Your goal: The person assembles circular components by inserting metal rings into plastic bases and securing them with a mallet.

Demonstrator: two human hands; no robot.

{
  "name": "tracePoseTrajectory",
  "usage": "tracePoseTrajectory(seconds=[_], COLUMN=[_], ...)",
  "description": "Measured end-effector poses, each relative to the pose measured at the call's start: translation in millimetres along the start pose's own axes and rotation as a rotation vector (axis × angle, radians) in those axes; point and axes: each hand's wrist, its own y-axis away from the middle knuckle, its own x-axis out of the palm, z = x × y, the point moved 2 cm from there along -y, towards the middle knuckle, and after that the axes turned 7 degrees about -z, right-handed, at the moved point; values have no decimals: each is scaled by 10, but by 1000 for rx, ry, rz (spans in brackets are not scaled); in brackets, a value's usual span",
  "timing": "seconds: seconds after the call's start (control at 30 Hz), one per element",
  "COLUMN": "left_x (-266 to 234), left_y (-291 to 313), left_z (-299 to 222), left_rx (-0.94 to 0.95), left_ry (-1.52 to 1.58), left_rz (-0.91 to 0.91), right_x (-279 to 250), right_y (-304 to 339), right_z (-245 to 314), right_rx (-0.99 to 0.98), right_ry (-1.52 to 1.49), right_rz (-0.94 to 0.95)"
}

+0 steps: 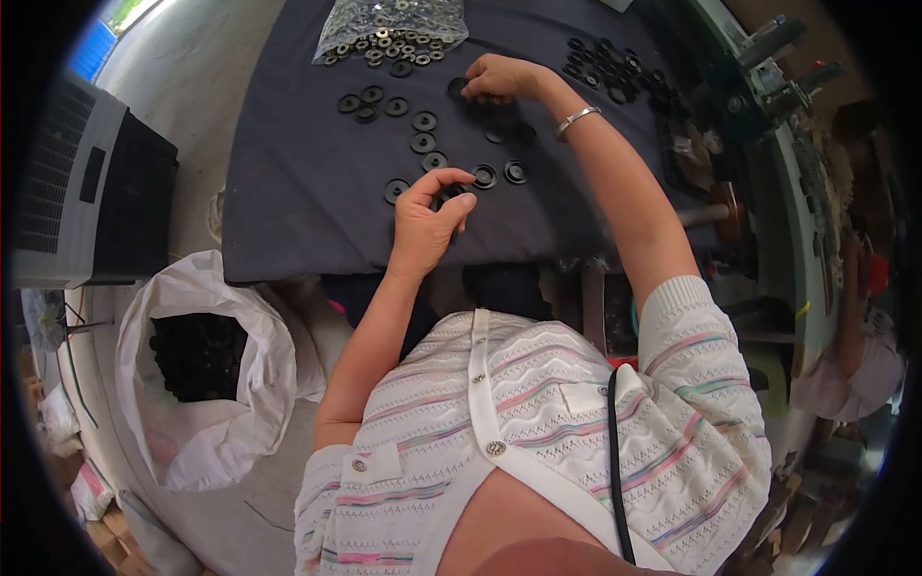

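My left hand [423, 223] is closed near the front of the dark cloth-covered table [317, 216], its fingers and thumb curled round small black round parts [449, 195] that are partly hidden. Farther off, my right hand [506, 77] reaches forward and its fingers pinch a black disc [457, 88] by the edge. Between and left of my hands lie several loose black discs with raised rims and centre holes, among them a disc [424, 121]. Two more stand just right of my left fingers, one of them a wider black disc [516, 172].
A clear plastic bag [394, 24] of small metal rings lies at the table's far edge. Black rings [615, 69] are heaped at far right, beside green machinery [759, 101]. On the floor at left, a white sack [206, 442] holds black parts, near a grey box-shaped appliance [72, 182].
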Motion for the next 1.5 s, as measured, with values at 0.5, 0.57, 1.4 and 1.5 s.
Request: tracePoseTrajectory(seconds=[0.5,0.57,1.4,1.5], left_x=[-47,-19,248,514], left_y=[13,14,-40,-54], left_z=[40,48,97,-20], left_rx=[33,36,210,494], left_ry=[16,13,-350,-897], left_rz=[-5,11,-19,-28], right_x=[193,179,289,251], right_y=[-26,-32,1233,1186], right_z=[213,139,-347,-486], right_rx=[-317,-273,-94,-118], right_ry=[606,647,452,363], right_rz=[-370,-363,-619,-658])
